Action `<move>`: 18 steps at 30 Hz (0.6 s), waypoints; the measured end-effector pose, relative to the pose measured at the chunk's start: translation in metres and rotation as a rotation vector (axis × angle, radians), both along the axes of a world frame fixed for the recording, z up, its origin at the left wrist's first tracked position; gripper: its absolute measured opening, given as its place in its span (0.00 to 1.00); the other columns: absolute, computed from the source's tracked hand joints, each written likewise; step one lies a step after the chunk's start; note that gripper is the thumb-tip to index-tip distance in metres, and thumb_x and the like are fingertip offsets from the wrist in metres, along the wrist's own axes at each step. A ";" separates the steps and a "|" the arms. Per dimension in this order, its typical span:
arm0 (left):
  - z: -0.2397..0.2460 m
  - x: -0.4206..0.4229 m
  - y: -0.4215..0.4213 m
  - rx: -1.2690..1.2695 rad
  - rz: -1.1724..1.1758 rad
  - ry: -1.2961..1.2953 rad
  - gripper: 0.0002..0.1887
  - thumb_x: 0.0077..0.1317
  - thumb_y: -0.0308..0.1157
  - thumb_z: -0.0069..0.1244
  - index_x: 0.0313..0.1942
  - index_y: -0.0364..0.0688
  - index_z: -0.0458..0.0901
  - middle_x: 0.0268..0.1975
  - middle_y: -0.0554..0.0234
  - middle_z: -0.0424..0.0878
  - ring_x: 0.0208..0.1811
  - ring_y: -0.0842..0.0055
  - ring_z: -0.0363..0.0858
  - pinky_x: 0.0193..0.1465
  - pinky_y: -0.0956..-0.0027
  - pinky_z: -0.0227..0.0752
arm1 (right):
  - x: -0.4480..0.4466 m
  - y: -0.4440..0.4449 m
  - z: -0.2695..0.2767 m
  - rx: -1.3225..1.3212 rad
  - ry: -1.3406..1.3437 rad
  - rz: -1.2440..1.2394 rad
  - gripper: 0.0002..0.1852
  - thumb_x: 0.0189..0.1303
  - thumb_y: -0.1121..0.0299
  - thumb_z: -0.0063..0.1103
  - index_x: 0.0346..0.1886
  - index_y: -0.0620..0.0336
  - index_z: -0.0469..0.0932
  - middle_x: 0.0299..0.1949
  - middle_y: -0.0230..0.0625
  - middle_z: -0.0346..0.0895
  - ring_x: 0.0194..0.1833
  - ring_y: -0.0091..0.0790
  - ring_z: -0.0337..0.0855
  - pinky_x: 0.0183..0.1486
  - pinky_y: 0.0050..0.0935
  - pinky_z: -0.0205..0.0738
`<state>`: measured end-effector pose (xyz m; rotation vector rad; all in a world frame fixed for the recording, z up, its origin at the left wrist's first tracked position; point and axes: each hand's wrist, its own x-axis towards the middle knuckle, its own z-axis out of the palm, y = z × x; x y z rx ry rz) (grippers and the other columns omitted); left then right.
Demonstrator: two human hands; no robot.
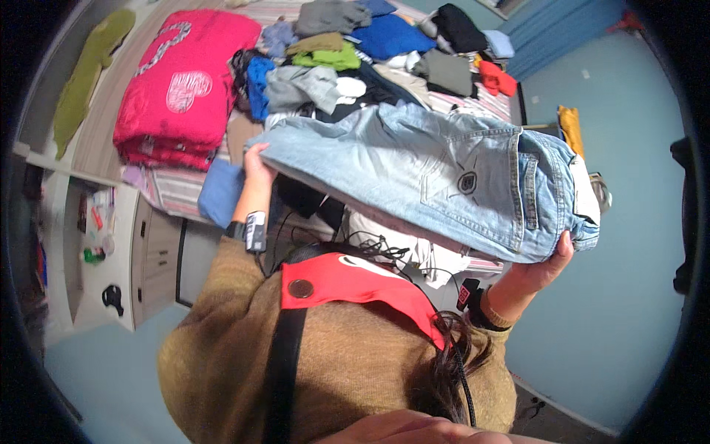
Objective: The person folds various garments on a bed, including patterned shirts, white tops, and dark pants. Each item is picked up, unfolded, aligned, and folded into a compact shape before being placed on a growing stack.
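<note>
Light blue denim jeans (388, 172), folded lengthwise, are held up between my two hands, above the near edge of the bed. My left hand (259, 164) grips the leg end at the left. At the waist end on the right, my right hand (554, 258) holds the lower edge, its thumb showing; the other fingers are hidden. A dark round mark shows on the denim near a pocket. Behind the jeans lie a grey garment (302, 89), a green garment (330, 57) and a blue garment (391, 38). White cloth (383, 225) lies partly hidden beneath them.
A bright pink folded quilt (183, 89) sits on the bed's left part, beside a blue folded cloth (219, 191). A pale cabinet (158, 258) stands at the left. Black cables (383, 250) run between my body and the bed. A blue wall (621, 166) is at the right.
</note>
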<state>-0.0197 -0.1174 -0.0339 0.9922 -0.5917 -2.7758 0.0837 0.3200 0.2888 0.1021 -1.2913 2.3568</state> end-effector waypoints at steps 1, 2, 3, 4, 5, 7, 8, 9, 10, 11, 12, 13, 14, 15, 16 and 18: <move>0.014 -0.001 -0.005 0.000 -0.033 0.023 0.32 0.49 0.31 0.47 0.57 0.30 0.68 0.54 0.44 0.75 0.58 0.51 0.72 0.63 0.51 0.67 | 0.005 -0.003 0.010 -0.016 0.057 0.002 0.21 0.63 0.61 0.48 0.52 0.67 0.74 0.53 0.44 0.77 0.53 0.39 0.78 0.58 0.40 0.71; 0.029 -0.003 -0.008 -0.021 -0.030 0.082 0.27 0.50 0.33 0.48 0.53 0.32 0.71 0.51 0.48 0.77 0.54 0.53 0.75 0.62 0.51 0.67 | 0.006 -0.006 0.016 0.010 0.046 -0.101 0.21 0.64 0.61 0.48 0.52 0.67 0.74 0.53 0.44 0.77 0.53 0.39 0.78 0.58 0.40 0.71; 0.046 -0.007 -0.008 -0.033 -0.054 0.110 0.27 0.49 0.31 0.48 0.52 0.33 0.72 0.49 0.49 0.78 0.52 0.54 0.76 0.60 0.52 0.69 | 0.006 -0.007 0.022 -0.005 0.050 -0.172 0.21 0.64 0.61 0.47 0.52 0.67 0.74 0.53 0.45 0.76 0.53 0.39 0.78 0.58 0.40 0.71; 0.066 -0.010 -0.009 -0.042 -0.070 0.104 0.26 0.49 0.30 0.48 0.51 0.33 0.73 0.48 0.50 0.79 0.50 0.54 0.78 0.58 0.52 0.71 | 0.004 -0.006 0.028 -0.067 0.044 -0.179 0.21 0.64 0.60 0.46 0.52 0.68 0.74 0.53 0.45 0.76 0.53 0.39 0.78 0.58 0.40 0.71; 0.087 -0.012 -0.006 -0.189 -0.058 0.185 0.26 0.48 0.28 0.47 0.51 0.34 0.73 0.47 0.51 0.79 0.48 0.56 0.79 0.56 0.54 0.73 | -0.002 -0.008 0.027 0.066 0.016 -0.212 0.23 0.64 0.60 0.45 0.54 0.70 0.72 0.54 0.48 0.75 0.53 0.39 0.78 0.58 0.39 0.71; 0.127 -0.011 0.013 -0.514 -0.071 0.447 0.26 0.48 0.22 0.44 0.52 0.38 0.74 0.44 0.58 0.80 0.44 0.66 0.81 0.50 0.64 0.76 | -0.019 -0.008 0.022 0.061 -0.010 0.058 0.22 0.65 0.61 0.46 0.54 0.70 0.72 0.51 0.46 0.77 0.50 0.38 0.80 0.57 0.38 0.73; 0.147 -0.008 0.025 -0.620 -0.265 0.574 0.27 0.49 0.19 0.42 0.54 0.38 0.74 0.45 0.63 0.80 0.44 0.74 0.81 0.48 0.70 0.76 | -0.032 -0.011 0.013 -0.028 -0.089 0.187 0.21 0.64 0.60 0.48 0.53 0.67 0.73 0.50 0.44 0.78 0.49 0.37 0.80 0.55 0.36 0.73; 0.163 0.003 0.041 -0.726 -0.472 0.690 0.30 0.51 0.18 0.41 0.59 0.39 0.72 0.48 0.65 0.78 0.44 0.76 0.78 0.52 0.73 0.72 | -0.047 -0.017 -0.002 -0.097 -0.228 0.249 0.19 0.64 0.60 0.50 0.52 0.63 0.74 0.48 0.41 0.79 0.49 0.37 0.80 0.55 0.36 0.73; 0.178 0.011 0.061 -0.884 -0.686 0.775 0.30 0.53 0.18 0.39 0.60 0.38 0.72 0.53 0.63 0.79 0.51 0.75 0.78 0.55 0.71 0.71 | -0.057 -0.021 -0.018 -0.099 -0.362 0.412 0.17 0.64 0.60 0.51 0.51 0.61 0.75 0.48 0.39 0.79 0.50 0.37 0.79 0.57 0.37 0.71; 0.189 0.023 0.083 -1.310 -0.760 0.973 0.31 0.51 0.18 0.41 0.60 0.40 0.73 0.61 0.58 0.75 0.58 0.70 0.77 0.58 0.67 0.70 | -0.067 -0.032 -0.043 -0.175 -0.446 0.453 0.21 0.64 0.60 0.52 0.55 0.63 0.73 0.52 0.41 0.78 0.52 0.40 0.79 0.58 0.41 0.71; 0.200 0.033 0.098 -1.841 -0.799 1.192 0.31 0.50 0.19 0.43 0.59 0.47 0.76 0.67 0.57 0.67 0.61 0.62 0.75 0.59 0.63 0.71 | -0.071 -0.039 -0.066 -0.213 -0.520 0.525 0.20 0.64 0.60 0.51 0.53 0.63 0.74 0.50 0.40 0.79 0.51 0.38 0.79 0.59 0.39 0.70; 0.207 0.046 0.113 -1.876 -0.985 1.259 0.31 0.49 0.20 0.45 0.57 0.51 0.77 0.68 0.58 0.66 0.60 0.60 0.75 0.59 0.62 0.71 | -0.075 -0.046 -0.088 -0.268 -0.587 0.568 0.20 0.65 0.60 0.50 0.54 0.63 0.74 0.51 0.40 0.79 0.51 0.36 0.79 0.54 0.36 0.74; 0.212 0.057 0.123 -1.923 -1.118 1.378 0.32 0.48 0.21 0.47 0.56 0.54 0.78 0.69 0.60 0.64 0.60 0.58 0.74 0.60 0.61 0.72 | -0.073 -0.050 -0.108 -0.233 -0.595 0.553 0.20 0.65 0.60 0.50 0.54 0.63 0.74 0.51 0.40 0.79 0.51 0.36 0.79 0.54 0.36 0.74; 0.215 0.065 0.130 -1.884 -1.295 1.277 0.31 0.48 0.22 0.47 0.55 0.55 0.78 0.71 0.62 0.62 0.61 0.58 0.73 0.59 0.61 0.72 | -0.067 -0.049 -0.124 -0.273 -0.608 0.641 0.20 0.65 0.60 0.50 0.54 0.63 0.74 0.51 0.40 0.79 0.51 0.36 0.79 0.53 0.36 0.75; 0.215 0.069 0.134 -1.846 -1.493 1.166 0.30 0.49 0.22 0.48 0.55 0.56 0.79 0.72 0.64 0.59 0.62 0.58 0.73 0.59 0.60 0.72 | -0.061 -0.048 -0.138 -0.277 -0.624 0.681 0.20 0.65 0.60 0.50 0.54 0.63 0.74 0.51 0.40 0.79 0.50 0.36 0.79 0.53 0.35 0.75; 0.207 0.073 0.137 -1.786 -1.514 1.137 0.24 0.53 0.28 0.52 0.54 0.51 0.79 0.72 0.56 0.58 0.64 0.57 0.70 0.59 0.63 0.72 | -0.046 -0.042 -0.154 -0.240 -0.646 0.685 0.20 0.65 0.61 0.50 0.55 0.62 0.74 0.51 0.40 0.79 0.50 0.36 0.79 0.53 0.35 0.75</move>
